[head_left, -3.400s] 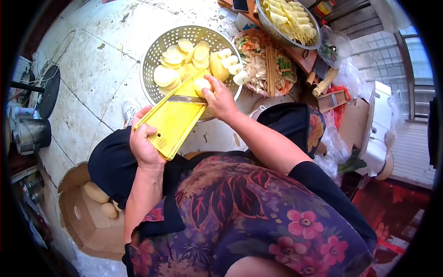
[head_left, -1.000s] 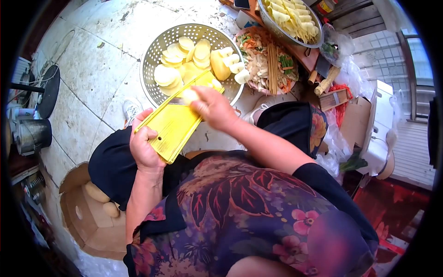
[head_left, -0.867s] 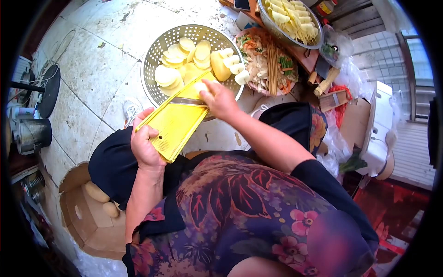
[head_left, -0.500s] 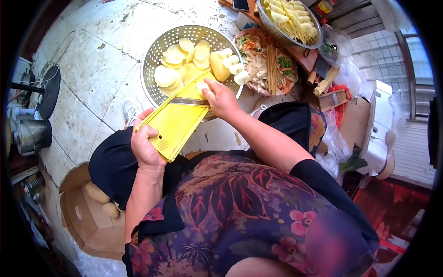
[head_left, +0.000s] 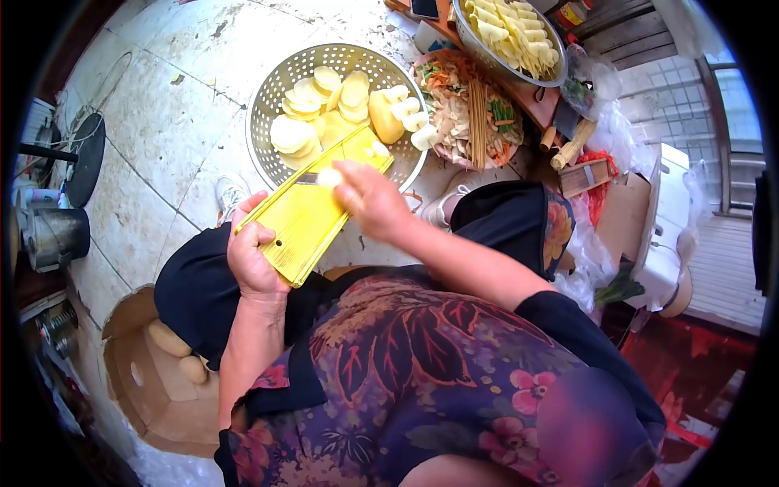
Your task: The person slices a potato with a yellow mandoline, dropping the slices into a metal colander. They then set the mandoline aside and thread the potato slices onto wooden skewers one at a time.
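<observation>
My left hand (head_left: 258,252) grips the lower end of a yellow mandoline slicer (head_left: 304,227), thumb on its face. The slicer tilts over a perforated metal colander (head_left: 261,122), its far end inside. My right hand (head_left: 372,199), slightly blurred, presses a small pale vegetable piece (head_left: 329,178) onto the slicer at its metal blade (head_left: 307,178). Round potato slices (head_left: 290,134) lie in the colander beside a peeled potato (head_left: 385,118). Several white chunks (head_left: 415,122) sit in a row by the colander's right side. A small white bit (head_left: 379,148) shows on the slicer's far end.
Right of the colander is a platter of cut vegetables (head_left: 454,105) with wooden skewers (head_left: 478,122). Behind it stands a metal bowl (head_left: 558,75) of folded yellow sheets (head_left: 511,32). A cardboard box (head_left: 154,406) with potatoes (head_left: 169,338) is at lower left.
My right hand has slid left across the slicer with the pale piece, which now shows at the blade. The left hand and slicer have barely moved.
</observation>
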`<state>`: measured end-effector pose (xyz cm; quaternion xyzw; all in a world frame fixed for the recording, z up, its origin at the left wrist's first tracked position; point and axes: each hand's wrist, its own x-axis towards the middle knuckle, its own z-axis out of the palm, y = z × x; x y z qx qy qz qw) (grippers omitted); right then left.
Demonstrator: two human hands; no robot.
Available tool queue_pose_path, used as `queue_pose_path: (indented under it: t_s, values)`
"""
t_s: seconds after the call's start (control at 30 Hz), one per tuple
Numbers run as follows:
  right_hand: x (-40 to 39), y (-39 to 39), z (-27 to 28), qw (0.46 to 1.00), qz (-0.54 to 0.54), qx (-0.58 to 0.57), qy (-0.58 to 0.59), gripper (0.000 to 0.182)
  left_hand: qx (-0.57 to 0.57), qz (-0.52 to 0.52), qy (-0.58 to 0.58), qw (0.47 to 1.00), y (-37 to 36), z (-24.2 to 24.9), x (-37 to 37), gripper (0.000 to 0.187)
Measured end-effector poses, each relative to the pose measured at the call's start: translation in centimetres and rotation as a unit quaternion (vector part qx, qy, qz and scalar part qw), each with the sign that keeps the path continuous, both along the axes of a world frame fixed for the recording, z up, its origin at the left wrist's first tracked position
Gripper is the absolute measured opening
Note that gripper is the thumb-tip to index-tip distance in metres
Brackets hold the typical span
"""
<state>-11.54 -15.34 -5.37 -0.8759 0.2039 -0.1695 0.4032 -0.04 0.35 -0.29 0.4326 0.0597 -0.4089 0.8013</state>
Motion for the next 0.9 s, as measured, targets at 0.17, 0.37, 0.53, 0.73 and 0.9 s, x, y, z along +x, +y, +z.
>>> queue_pose_path:
  t_s: [0.17,0.37,0.53,0.73,0.9]
  values:
    - [0.2,0.7,0.9,0.995,0.045,-0.066,-0.068,0.037,0.001,-0.004,0.002,1.0,0.1,0.0,-0.1,0.053]
    - [0.2,-2.3,-3.2,0.992,-0.084,0.047,0.08,0.039,-0.01,-0.001,-0.002,1.0,0.1,0.1,-0.1,0.053]
    - [0.6,2.5,2.7,0.992,0.053,-0.077,-0.087,0.035,0.0,-0.004,0.006,1.0,0.1,0.2,-0.2,0.053]
    - [0.4,-2.6,-2.6,0.993,-0.08,0.061,0.067,0.04,-0.003,-0.006,0.002,1.0,0.0,0.1,-0.1,0.053]
    - [0.2,2.2,1.4,0.997,0.044,-0.038,-0.045,0.037,-0.001,-0.002,0.013,1.0,0.0,0.2,-0.2,0.052]
